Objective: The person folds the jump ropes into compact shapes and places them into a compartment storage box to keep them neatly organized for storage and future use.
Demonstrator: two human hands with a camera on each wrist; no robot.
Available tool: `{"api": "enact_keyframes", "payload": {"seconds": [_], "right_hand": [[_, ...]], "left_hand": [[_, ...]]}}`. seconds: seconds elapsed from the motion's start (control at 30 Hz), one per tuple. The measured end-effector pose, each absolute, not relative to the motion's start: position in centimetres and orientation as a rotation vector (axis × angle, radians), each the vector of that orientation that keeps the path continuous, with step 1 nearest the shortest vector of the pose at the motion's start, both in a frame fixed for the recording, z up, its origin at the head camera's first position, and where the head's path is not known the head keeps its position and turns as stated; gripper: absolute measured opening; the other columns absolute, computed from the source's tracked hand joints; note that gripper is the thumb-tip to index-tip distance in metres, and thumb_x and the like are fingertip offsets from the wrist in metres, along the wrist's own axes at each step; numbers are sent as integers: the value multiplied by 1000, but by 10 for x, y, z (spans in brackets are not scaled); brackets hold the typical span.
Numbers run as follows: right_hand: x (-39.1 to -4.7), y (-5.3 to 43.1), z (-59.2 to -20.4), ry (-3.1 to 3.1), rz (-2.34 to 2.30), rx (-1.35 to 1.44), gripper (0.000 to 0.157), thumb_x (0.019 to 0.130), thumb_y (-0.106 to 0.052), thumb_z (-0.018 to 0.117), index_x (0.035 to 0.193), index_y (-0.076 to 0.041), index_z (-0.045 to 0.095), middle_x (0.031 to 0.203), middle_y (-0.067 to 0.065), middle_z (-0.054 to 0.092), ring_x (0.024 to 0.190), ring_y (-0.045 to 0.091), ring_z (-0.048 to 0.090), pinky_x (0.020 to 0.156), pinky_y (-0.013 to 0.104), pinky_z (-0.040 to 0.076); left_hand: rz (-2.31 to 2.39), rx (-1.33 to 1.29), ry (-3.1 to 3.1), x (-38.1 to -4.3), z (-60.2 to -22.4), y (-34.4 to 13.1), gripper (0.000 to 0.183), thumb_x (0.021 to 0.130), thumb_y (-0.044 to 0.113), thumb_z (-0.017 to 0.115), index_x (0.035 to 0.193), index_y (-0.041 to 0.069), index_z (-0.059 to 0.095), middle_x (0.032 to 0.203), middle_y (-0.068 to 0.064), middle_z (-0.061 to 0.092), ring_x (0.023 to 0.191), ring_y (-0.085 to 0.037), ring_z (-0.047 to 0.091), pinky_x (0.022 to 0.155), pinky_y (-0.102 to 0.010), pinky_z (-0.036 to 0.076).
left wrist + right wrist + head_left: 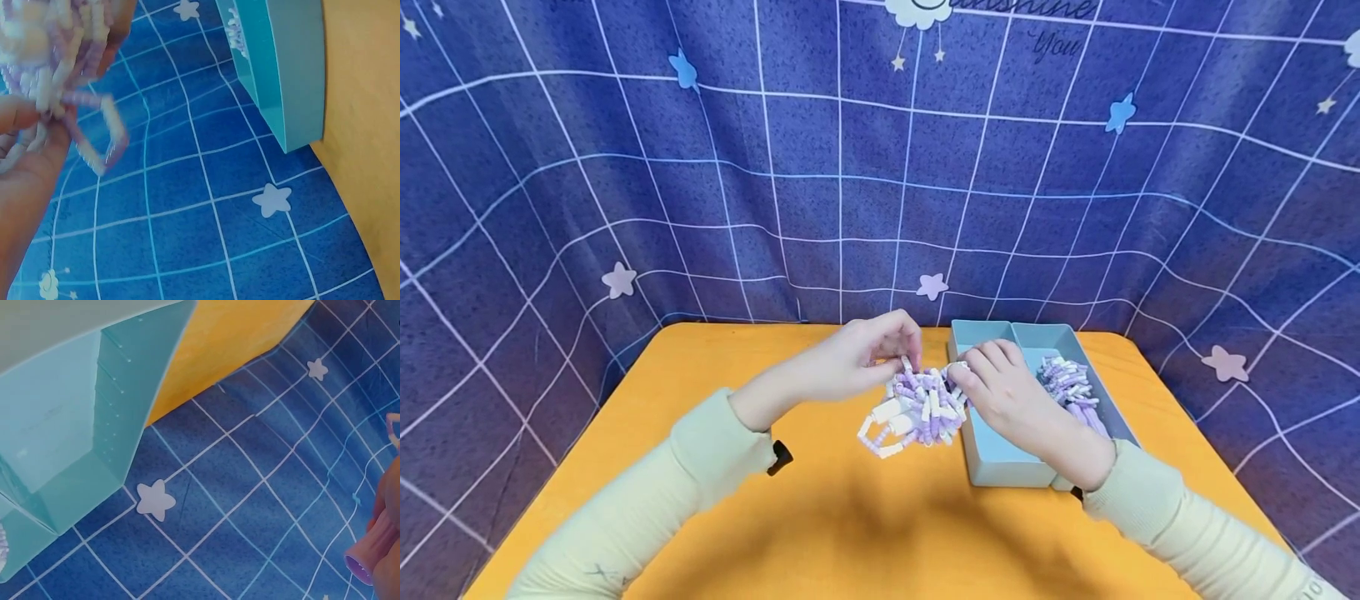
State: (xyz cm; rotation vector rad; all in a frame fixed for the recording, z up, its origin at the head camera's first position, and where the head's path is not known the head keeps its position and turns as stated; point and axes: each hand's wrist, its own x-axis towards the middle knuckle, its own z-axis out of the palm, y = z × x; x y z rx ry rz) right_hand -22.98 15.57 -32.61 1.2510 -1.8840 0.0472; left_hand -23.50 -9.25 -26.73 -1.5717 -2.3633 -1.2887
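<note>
A bunch of purple-and-white beaded loops (pixel 928 408) hangs between both hands above the orange table. At its upper left, my left hand (pixel 865 354) pinches a strand between thumb and fingers; in the left wrist view the thumb and fingers (pixel 44 144) meet at the base of the loops. On the other side my right hand (pixel 1000 383) grips the bunch with curled fingers, in front of a blue-green box. In the right wrist view a smooth purple tube (pixel 362 562) with an open end sticks out from that hand. The fingertips there are mostly hidden.
The divided blue-green box (pixel 1011 475) stands on the right of the orange table (pixel 820 533). Its right compartment holds another purple-and-white beaded bunch (pixel 1066 379) and smooth purple pieces (pixel 1086 414). A blue gridded curtain (pixel 880 208) with stars rises behind the table.
</note>
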Motion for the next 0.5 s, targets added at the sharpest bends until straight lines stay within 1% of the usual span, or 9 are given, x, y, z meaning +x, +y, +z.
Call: {"api": "enact_keyframes", "payload": {"seconds": [0.1,0.23,0.3,0.4,0.5], "right_hand": [[-230,157,-326,-1897,43,1249,23,98,-1,24,103,-5,46,86,6,46,84,27,46,79,44,36],[-230,158,-326,-1892,45,1238,23,100,-3,23,103,-5,46,86,6,46,84,27,47,78,43,36],[-230,159,-325,-1894,47,1235,23,101,-4,22,103,-5,46,87,7,46,85,27,47,78,43,36],[-228,160,-324,-1911,41,1231,24,101,-5,20,104,-5,45,88,7,47,85,27,46,78,43,36],[-228,162,-322,-1922,45,1219,24,101,-4,20,105,-5,44,90,8,48,87,27,47,80,44,36]], "left_hand": [[-1339,-1560,-2305,-237,-269,-95,14,85,-9,58,91,3,58,96,-5,62,89,-14,64,74,-25,54],[-1189,-1543,-2183,-237,-272,-96,14,83,-5,65,80,8,66,92,-1,67,89,-11,63,73,-21,54],[-1117,-1541,-2133,-237,-273,-95,13,82,-3,67,82,9,69,92,-1,68,90,-11,63,71,-21,53],[-983,-1516,-2094,-236,-274,-95,10,81,1,69,84,11,71,95,1,68,94,-10,60,73,-21,50],[-853,-1493,-2093,-233,-274,-95,11,81,3,66,86,10,72,99,1,65,94,-11,54,71,-21,48]]}}
